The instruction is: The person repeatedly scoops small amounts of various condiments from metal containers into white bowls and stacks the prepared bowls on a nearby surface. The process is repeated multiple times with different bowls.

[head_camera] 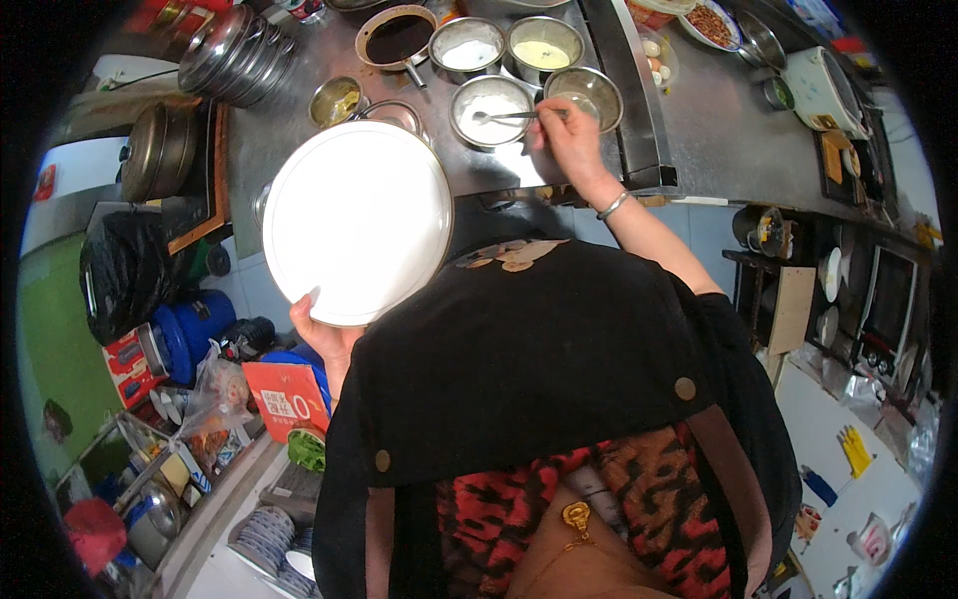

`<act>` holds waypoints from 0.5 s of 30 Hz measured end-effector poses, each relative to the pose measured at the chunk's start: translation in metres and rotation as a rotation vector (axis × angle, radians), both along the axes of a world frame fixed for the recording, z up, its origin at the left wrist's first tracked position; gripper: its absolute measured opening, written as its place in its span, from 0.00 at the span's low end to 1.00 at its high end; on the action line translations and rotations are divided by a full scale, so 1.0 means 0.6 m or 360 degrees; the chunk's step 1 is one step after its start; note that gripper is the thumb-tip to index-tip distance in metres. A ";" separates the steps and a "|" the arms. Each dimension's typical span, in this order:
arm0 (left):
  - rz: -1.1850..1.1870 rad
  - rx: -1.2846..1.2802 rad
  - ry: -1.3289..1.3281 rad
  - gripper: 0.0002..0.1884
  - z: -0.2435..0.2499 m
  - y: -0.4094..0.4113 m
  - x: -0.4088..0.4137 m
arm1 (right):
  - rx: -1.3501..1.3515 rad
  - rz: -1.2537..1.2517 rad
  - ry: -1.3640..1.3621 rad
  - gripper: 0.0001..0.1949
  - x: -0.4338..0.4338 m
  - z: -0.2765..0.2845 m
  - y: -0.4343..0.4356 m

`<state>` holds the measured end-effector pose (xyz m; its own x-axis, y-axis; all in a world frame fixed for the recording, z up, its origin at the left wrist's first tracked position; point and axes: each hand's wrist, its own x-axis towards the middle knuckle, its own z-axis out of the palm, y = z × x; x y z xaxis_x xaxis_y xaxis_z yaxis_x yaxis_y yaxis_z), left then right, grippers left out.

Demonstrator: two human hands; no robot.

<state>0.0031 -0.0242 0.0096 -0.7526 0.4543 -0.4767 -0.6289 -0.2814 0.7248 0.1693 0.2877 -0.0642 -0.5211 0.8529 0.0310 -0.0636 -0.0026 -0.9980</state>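
Observation:
My left hand (pixel 323 329) holds a large white plate (pixel 358 223) by its near rim, thumb on top and fingers beneath. The plate is at the left of the steel counter and partly over its edge. My right hand (pixel 570 138) grips the handle of a metal spoon (pixel 509 116). The spoon's bowl is over a steel bowl of white powder (pixel 490 129). Behind it stand another steel bowl of white powder (pixel 468 54) and one with pale yellow content (pixel 542 55). A further steel bowl (pixel 610 97) lies partly behind my right hand.
A pan of dark liquid (pixel 395 37) stands at the back, its handle towards me. Left of it are a small metal bowl (pixel 337 102) with yellowish content and stacked steel pans (pixel 236 60). A raised metal edge (pixel 645 97) divides the counter on the right, beside a container of eggs (pixel 655 64).

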 end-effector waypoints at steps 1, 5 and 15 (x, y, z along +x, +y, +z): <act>0.0005 -0.0003 -0.0002 0.39 -0.001 -0.002 0.001 | -0.0012 -0.0025 -0.0044 0.06 0.010 0.015 0.000; -0.0015 -0.0036 0.0015 0.40 0.002 0.001 0.002 | 0.0324 0.0002 -0.0290 0.07 0.029 0.024 0.010; -0.0048 0.0042 0.0042 0.35 -0.016 0.011 -0.009 | -0.0396 -0.0110 0.0128 0.07 0.001 -0.006 -0.031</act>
<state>-0.0023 -0.0177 -0.0003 -0.7508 0.4889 -0.4442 -0.6179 -0.2820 0.7339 0.1701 0.2694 -0.0677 -0.4658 0.8729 -0.1451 -0.1510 -0.2400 -0.9589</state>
